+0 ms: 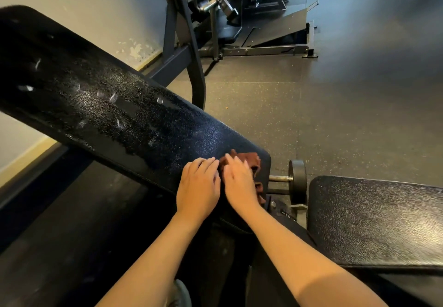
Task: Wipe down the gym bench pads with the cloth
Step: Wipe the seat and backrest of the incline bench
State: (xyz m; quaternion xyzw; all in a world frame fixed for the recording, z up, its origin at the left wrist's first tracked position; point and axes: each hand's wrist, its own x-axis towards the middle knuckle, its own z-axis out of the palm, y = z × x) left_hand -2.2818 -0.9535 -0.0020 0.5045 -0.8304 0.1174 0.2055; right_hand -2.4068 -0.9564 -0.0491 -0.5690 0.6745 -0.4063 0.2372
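Observation:
A long black back pad point(100, 100) slopes up to the left, its surface speckled with wet droplets. A brown cloth point(249, 160) lies crumpled at the pad's lower right end. My right hand point(239, 182) presses flat on the cloth with fingers extended. Beside it, my left hand point(199, 184) rests flat on the pad, its fingertips touching the cloth's left edge. A separate black seat pad point(374, 220) sits at the lower right, also speckled.
A round adjustment knob point(297, 179) on a metal pin sticks out between the two pads. The dark steel frame point(191, 67) rises behind the back pad. More gym machines point(251, 19) stand on the rubber floor at the back. A pale wall runs along the left.

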